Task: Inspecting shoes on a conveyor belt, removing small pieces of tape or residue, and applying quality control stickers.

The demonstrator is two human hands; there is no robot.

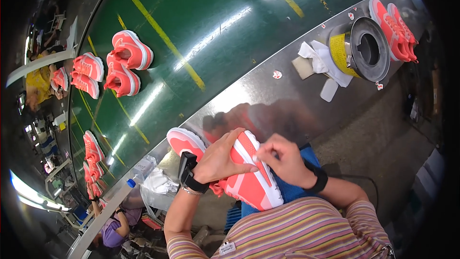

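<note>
A coral sneaker [247,187] with a white sole is tipped on its side close to my body, its sole edge toward the right. My left hand [221,159] is closed around it, with thumb and fingers spread over the upper and the sole. At the sole's edge my right hand [287,160] makes a pinch; a small white bit shows at the fingertips, too small to name. Behind my left wrist another coral sneaker [184,139] lies on the metal table edge, partly hidden by my hand.
A green belt [215,24] with yellow lines carries several coral sneakers [127,60] at the left. On the metal ledge [249,96] stand a round metal container [369,50], white cloths [326,60] and a coral pair [395,31]. A bottle with a blue cap [136,177] and other people are at the lower left.
</note>
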